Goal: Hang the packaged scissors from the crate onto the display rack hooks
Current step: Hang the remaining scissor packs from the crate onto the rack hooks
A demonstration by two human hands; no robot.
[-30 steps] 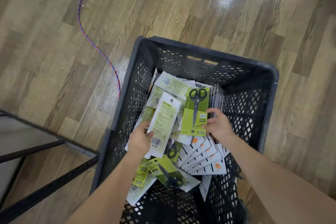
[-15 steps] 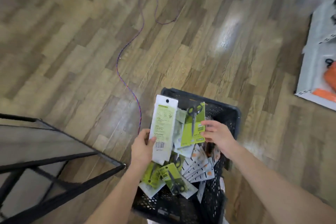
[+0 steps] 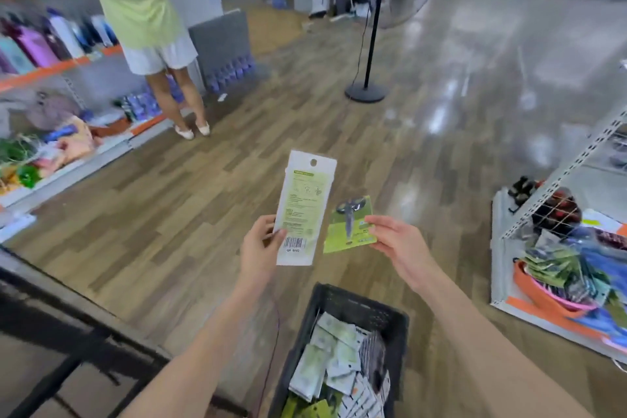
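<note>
My left hand (image 3: 260, 246) grips a tall white-and-green scissors pack (image 3: 303, 207) by its lower left edge, back side with barcode facing me, hang hole at the top. My right hand (image 3: 397, 243) pinches a shorter green scissors pack (image 3: 347, 229) by its right edge, scissors showing on the front. Both packs are held up in front of me above the floor. Below them stands the black crate (image 3: 353, 307) with several more packs inside. No rack hooks are plainly visible.
A person (image 3: 146, 20) stands at the orange-edged shelves (image 3: 51, 68) on the left. A standing fan (image 3: 368, 92) is ahead. A white perforated rack (image 3: 556, 187) with goods is at the right. A dark metal frame (image 3: 68, 326) lies at lower left.
Both hands have lifted the two packs out of the crate and up in front of me. My view has swung up from the crate to the shop floor.
</note>
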